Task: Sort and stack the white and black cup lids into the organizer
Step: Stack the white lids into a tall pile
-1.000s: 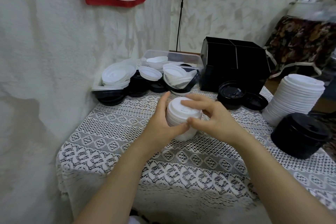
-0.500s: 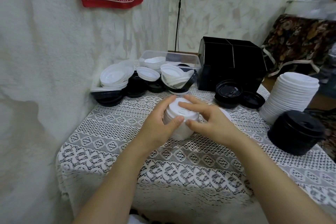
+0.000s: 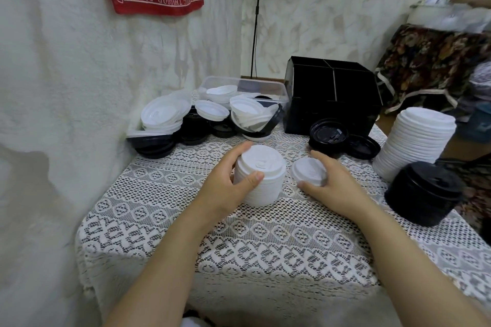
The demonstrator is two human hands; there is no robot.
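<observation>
My left hand [image 3: 228, 183] grips a short stack of white lids [image 3: 263, 178] standing on the lace-covered table [image 3: 239, 241], thumb on its front and fingers round its far side. My right hand [image 3: 336, 184] holds a single white lid [image 3: 308, 171] lying on the cloth just right of that stack, thumb and fingers curled at its rim. The black compartmented organizer [image 3: 332, 98] stands at the back of the table. A tall white lid stack [image 3: 414, 141] and a black lid stack [image 3: 425, 191] stand at the right.
Mixed loose white and black lids [image 3: 186, 119] are heaped at the back left against the wall, beside a clear plastic tub [image 3: 244, 87]. Two black lids [image 3: 342, 138] lie in front of the organizer. The table's right edge runs close to the black stack.
My right hand has left the top of the short white stack and moved right onto the single white lid. My left hand still holds the stack.
</observation>
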